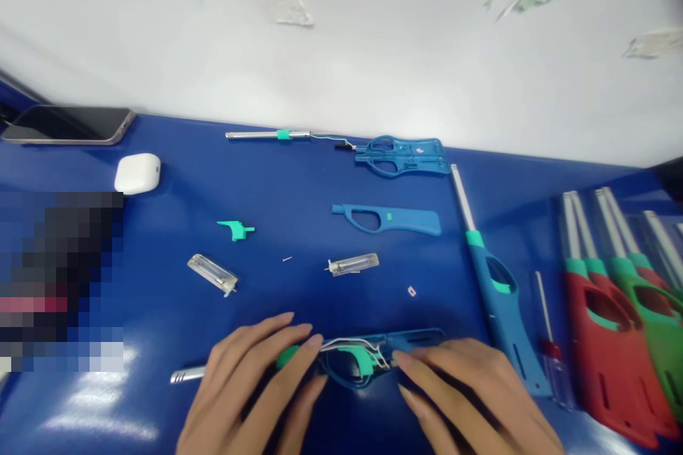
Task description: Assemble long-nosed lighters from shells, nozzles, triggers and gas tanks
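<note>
An opened blue utility lighter (349, 378) lies at the front of the table, its half shell facing up. Inside it sit a green trigger (363, 361) and loose white wires (368, 343). The metal tube (188, 374) sticks out to the left. Over the neck of the lighter, my left hand (261, 384) curls its fingers, thumb below, covering part of the tube. My right hand (469, 387) has its fingertips closed on the shell beside the wires, hiding much of the handle. Whether a small part is between those fingertips is hidden.
Behind lie two clear fuel tanks (212, 274), a loose green trigger (236, 229), a blue half shell (410, 220) and another open lighter shell (416, 156). Rightward are a whole blue lighter (506, 320), a screwdriver (555, 362) and red lighters (602, 348). A phone (69, 124) lies left.
</note>
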Demonstrator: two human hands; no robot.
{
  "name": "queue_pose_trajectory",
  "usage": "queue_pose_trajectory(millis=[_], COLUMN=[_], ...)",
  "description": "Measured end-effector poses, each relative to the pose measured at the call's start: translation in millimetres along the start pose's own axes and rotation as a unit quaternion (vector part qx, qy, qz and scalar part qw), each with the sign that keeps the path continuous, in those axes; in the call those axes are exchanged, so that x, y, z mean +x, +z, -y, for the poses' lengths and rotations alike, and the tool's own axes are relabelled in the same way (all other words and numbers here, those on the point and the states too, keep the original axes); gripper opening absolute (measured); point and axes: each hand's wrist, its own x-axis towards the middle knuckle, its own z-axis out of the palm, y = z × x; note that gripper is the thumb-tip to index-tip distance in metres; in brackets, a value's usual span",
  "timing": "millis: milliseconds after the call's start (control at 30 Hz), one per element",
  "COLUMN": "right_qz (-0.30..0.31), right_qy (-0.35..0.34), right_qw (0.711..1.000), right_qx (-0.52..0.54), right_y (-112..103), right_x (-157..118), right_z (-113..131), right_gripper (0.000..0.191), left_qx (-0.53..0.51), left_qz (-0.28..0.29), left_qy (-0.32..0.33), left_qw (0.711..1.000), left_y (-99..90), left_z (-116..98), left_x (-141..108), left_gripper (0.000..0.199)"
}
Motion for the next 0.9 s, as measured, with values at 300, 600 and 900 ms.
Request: queue_pose_trajectory(millis=[300,600,900], right_qz=[0.125,0.137,0.144], right_qy=[-0.062,-0.085,-0.083], right_qw=[0.990,0.987,0.986], right_qx=[-0.005,-0.017,-0.005], right_y=[-2,-5,-5], right_x=[13,12,14], right_z=[-11,-13,-11], right_gripper=[0.032,0.030,0.032], left_qx=[-0.005,0.003,0.004], left_qz=[0.056,0.107,0.054], left_qy=[-0.008,-0.011,-0.073], left_qw=[0.998,0.994,0.996], left_y=[-12.8,-12.3,1.0], left_z=[18,23,-2], left_x=[-12,-15,0], left_gripper=[0.037,0.046,0.018])
